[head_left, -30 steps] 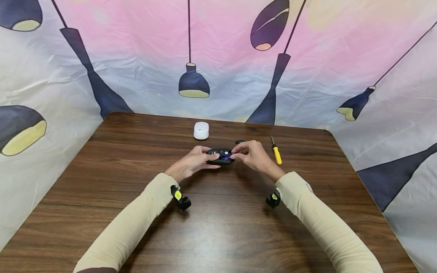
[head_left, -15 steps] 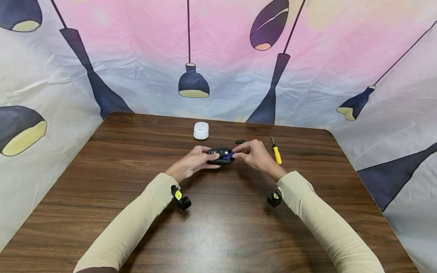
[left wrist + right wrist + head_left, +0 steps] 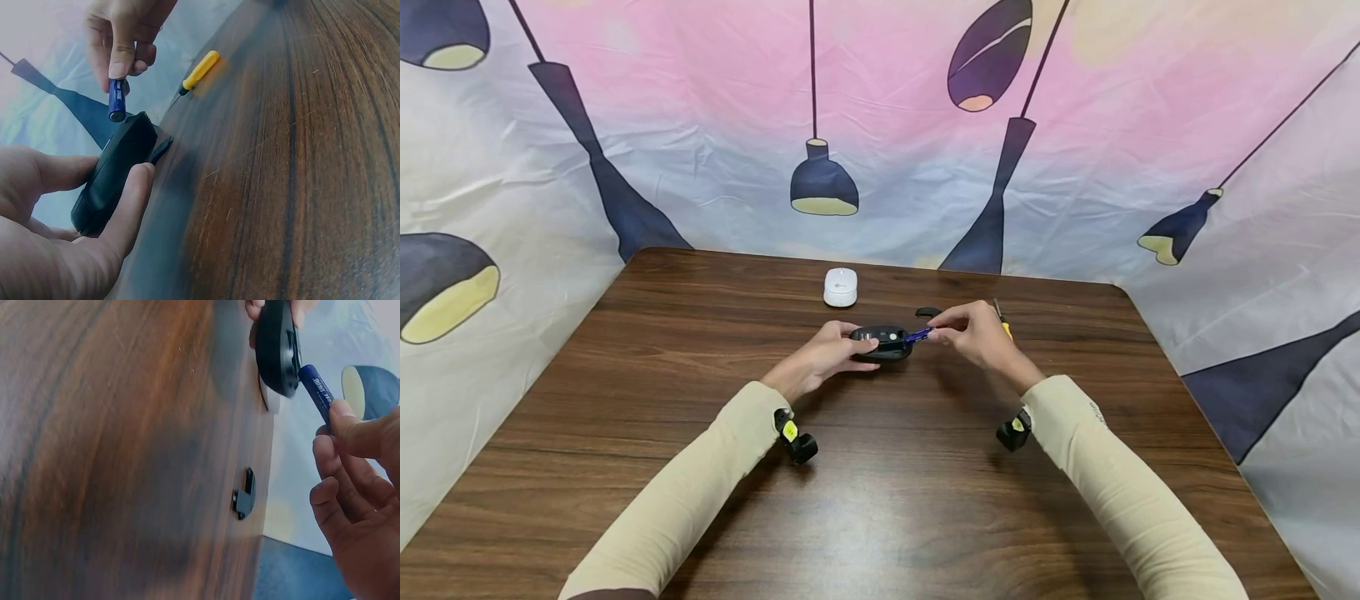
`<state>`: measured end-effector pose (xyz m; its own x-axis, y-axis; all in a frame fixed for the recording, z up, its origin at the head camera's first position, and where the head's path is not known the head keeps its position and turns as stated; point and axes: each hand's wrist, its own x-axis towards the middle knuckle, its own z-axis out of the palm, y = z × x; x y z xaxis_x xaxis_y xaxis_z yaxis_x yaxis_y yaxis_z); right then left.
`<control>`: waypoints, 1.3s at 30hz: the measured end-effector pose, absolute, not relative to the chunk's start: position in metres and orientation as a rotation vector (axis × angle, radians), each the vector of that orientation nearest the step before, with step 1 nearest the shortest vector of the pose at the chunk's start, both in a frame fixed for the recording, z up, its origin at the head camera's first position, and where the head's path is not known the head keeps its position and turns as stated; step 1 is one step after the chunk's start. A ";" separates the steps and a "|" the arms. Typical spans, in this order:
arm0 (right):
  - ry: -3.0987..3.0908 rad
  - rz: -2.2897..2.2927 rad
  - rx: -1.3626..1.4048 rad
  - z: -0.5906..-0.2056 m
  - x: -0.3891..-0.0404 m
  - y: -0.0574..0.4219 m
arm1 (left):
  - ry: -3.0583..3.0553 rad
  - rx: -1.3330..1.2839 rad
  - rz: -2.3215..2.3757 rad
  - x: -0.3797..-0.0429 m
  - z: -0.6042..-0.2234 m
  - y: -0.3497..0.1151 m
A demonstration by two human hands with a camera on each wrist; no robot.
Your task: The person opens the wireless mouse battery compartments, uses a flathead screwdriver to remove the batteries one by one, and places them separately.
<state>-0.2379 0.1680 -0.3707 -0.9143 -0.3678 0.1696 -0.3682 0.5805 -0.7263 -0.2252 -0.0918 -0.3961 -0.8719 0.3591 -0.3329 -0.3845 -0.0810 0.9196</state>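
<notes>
Head view: printed cloth (image 3: 715,167) across far side; wood table (image 3: 625,358) in front. Left hand (image 3: 820,354) and right hand (image 3: 981,337) apart, near each other, over table's far half. Black mouse (image 3: 891,344): clamped in left hand. Screwdriver (image 3: 203,70): on table at right, partly behind right hand. White item (image 3: 840,287): beyond mouse, slightly left. Black cover (image 3: 249,497): on table, beyond mouse's right end. Blue battery (image 3: 317,390): pinched by right hand at mouse's right end; contact cannot be told.
</notes>
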 end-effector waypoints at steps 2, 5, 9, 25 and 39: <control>-2.786 1.298 0.625 -0.370 -0.240 0.171 | 1.712 -0.025 2.000 -0.225 -0.396 -0.092; -2.778 1.292 0.583 -0.370 -0.244 0.177 | 1.718 -0.022 1.998 -0.224 -0.396 -0.093; -2.782 1.250 0.538 -0.370 -0.248 0.186 | 1.720 -0.014 1.997 -0.224 -0.396 -0.093; -2.891 1.113 0.301 -0.376 -0.259 0.211 | 1.738 0.001 1.979 -0.225 -0.398 -0.091; -2.938 0.991 0.262 -0.390 -0.271 0.214 | 1.733 0.028 1.973 -0.223 -0.396 -0.091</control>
<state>-0.2713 0.2138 -0.3902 -0.9853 -0.1494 0.0823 -0.1688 0.7831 -0.5986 -0.2226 -0.0912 -0.3964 -0.8701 0.3831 -0.3101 -0.3570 -0.0560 0.9324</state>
